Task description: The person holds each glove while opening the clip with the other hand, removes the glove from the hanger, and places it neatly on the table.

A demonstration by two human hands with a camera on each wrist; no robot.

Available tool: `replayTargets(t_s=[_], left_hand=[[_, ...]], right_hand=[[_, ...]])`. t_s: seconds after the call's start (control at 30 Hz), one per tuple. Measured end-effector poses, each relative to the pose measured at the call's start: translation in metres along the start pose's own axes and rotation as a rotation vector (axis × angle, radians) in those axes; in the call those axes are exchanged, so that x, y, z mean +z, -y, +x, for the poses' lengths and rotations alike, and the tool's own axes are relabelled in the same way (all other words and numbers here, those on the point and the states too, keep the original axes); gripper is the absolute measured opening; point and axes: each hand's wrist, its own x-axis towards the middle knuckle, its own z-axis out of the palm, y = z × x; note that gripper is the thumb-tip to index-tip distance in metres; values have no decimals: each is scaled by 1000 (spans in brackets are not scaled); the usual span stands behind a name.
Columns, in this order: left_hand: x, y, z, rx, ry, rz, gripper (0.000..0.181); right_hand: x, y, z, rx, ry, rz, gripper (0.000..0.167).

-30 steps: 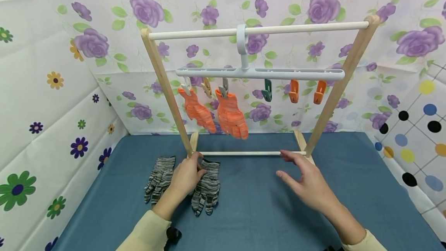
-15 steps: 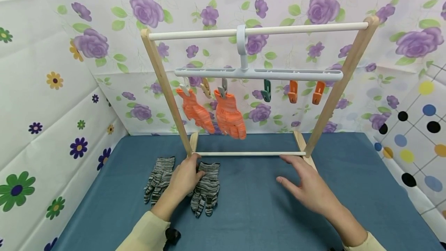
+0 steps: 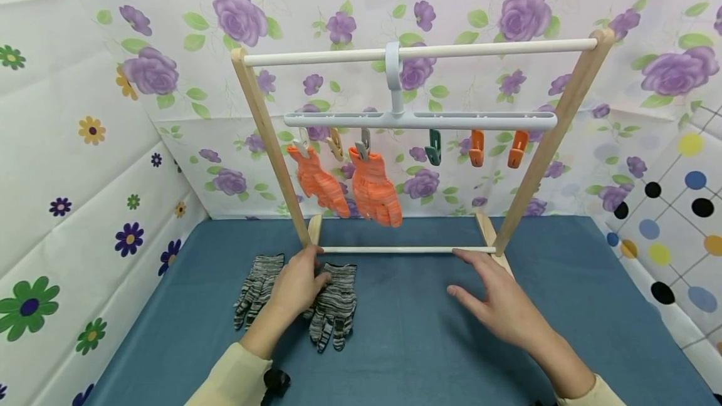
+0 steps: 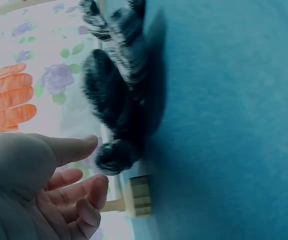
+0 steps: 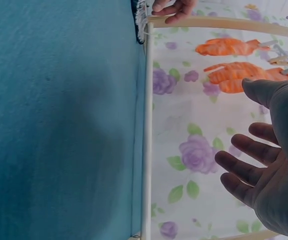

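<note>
Two grey-black striped gloves, the left one (image 3: 255, 293) and the right one (image 3: 337, 306), lie on the blue surface. Between them, over the right glove's edge, my left hand (image 3: 296, 287) hovers with loosely bent fingers; the left wrist view shows that hand (image 4: 44, 185) holding nothing. My right hand (image 3: 504, 302), fingers spread and nothing held, is near the right end of the lower bar (image 3: 406, 249). Two orange gloves, one (image 3: 320, 183) beside the other (image 3: 375, 192), hang from clips on a white hanger (image 3: 474, 120).
A wooden rack with an upper white rod (image 3: 485, 49) carries the hanger. A beige clip (image 3: 335, 144), a green clip (image 3: 433, 147) and two orange clips, left (image 3: 476, 148) and right (image 3: 517, 149), hang from it without gloves. Patterned sheets (image 3: 130, 161) surround the surface.
My left hand has drawn slightly left, and the cuff of the right striped glove lies a little lower. My right fingertips have dipped slightly; the orange gloves have swayed slightly.
</note>
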Motion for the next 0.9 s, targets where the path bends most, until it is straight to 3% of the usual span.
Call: replayTargets(t_s=[0.63, 0.9], left_hand=[[-33, -32, -6, 112, -92, -199, 39], [-43, -46, -5, 187, -168, -263, 35]], right_hand=[[-14, 24, 22, -78, -51, 32, 70], [-22, 38, 37, -111, -69, 46, 73]])
